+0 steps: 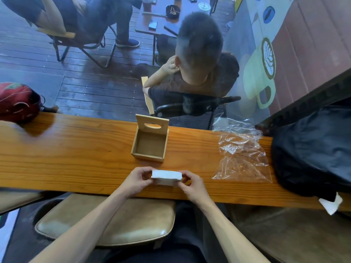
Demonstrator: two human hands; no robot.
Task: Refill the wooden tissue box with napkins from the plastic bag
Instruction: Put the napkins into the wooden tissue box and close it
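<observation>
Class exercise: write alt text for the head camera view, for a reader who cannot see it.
Two hands, left and right, hold a white napkin stack above a wooden counter. Beyond it stands an empty wooden box, lid up; a clear plastic bag lies to the right.

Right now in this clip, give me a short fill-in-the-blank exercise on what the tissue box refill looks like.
1. The stack of napkins is held between the left hand and the ____ hand.
2. The wooden tissue box has its lid raised, and inside it holds ____.
3. The plastic bag lies on the wooden counter to the ____ of the box.

Missing words: right; nothing; right
</observation>
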